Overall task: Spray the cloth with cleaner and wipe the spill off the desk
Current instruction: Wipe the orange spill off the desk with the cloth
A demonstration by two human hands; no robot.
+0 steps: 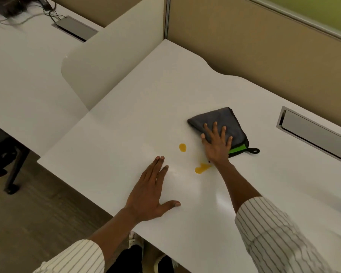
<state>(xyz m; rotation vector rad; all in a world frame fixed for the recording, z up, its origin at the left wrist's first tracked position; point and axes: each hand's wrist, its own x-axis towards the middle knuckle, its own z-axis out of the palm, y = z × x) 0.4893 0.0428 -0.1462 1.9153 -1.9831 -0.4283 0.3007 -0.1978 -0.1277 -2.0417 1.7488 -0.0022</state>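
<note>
Two yellow blobs of spill [182, 147] sit on the white bench [126, 125], one a small round drop, the other a longer smear nearer the person, its far end running under the right wrist. Both hands are down flat. The right hand [218, 143] lies spread on the cloth [217, 118], fingers splayed wide and pressing its near half, not curled around anything. That cloth is dark grey, folded to a rough diamond, with a bright green edge showing by the hand's little-finger side and a small black hanging loop [254, 150] sticking out to the right. It rests just beside the spill, on the far right side of it, and I cannot tell whether its near corner touches the smear.

The left hand [150, 194] is open too, palm on bare bench, fingers together and pointing away, thumb stretched out to the right; it holds nothing and lies near the round drop without touching it. Striped white sleeves [280, 237] are pushed up both forearms.

Farther right a grey cable hatch [311, 133] is set into the bench top. A tan partition [264, 46] runs behind it, and a second white bench [18, 66] stands to the left with its own hatch and some cables.
</note>
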